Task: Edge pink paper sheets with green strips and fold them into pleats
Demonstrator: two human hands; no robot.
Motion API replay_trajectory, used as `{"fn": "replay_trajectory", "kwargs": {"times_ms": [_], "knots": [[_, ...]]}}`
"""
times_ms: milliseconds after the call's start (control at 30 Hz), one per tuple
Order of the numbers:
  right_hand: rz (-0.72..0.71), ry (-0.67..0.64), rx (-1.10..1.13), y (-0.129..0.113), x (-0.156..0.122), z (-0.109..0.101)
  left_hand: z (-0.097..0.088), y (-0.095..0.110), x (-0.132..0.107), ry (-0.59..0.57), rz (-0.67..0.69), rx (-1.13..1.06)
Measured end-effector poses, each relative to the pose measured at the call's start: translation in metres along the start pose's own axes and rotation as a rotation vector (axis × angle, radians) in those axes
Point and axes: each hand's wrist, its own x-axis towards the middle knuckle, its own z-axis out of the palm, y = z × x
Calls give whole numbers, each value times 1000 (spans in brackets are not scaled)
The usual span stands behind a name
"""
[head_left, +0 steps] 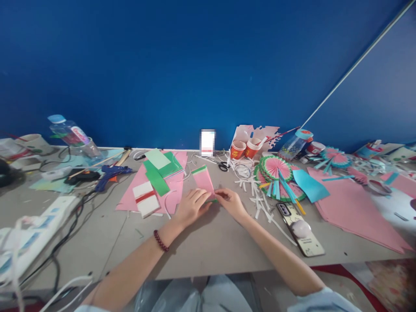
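Note:
A narrow pink paper [204, 178] with green edges lies on the grey table in front of me. My left hand [194, 205] is closed on its lower left part, fingers over the paper and thumb below. At the lower right corner, my right hand [231, 202] pinches the edge with thumb and forefinger. My fingers hide the lower part of the paper. Left of it are green paper pieces [157, 181] and a white pad with a red band [145, 198], all on larger pink sheets [125, 200].
Scissors [223, 166], paper cups [238, 150] and white paper scraps [257, 200] lie beyond and right. Pleated paper fans [275, 169], a phone [300, 229] and pink sheets [354, 203] fill the right. A glue gun [112, 173], bottle [69, 132] and power strip [35, 236] are left.

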Motion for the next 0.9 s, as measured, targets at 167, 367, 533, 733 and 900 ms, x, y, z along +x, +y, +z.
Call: {"fn": "replay_trajectory", "kwargs": {"times_ms": [167, 367, 533, 733, 900], "knots": [[113, -161, 247, -4, -4, 6, 0, 4, 0, -38, -40, -51], [-46, -146, 45, -7, -5, 4, 2, -2, -3, -35, -60, -12], [-172, -53, -240, -8, -3, -3, 1, -6, -4, -1, -114, 2], [-254, 64, -609, -1, 2, -19, 1, -9, -5, 74, -92, -51], [-320, -35, -689, 10, 11, -29, 3, -8, -6, 65, -98, -92]]}}
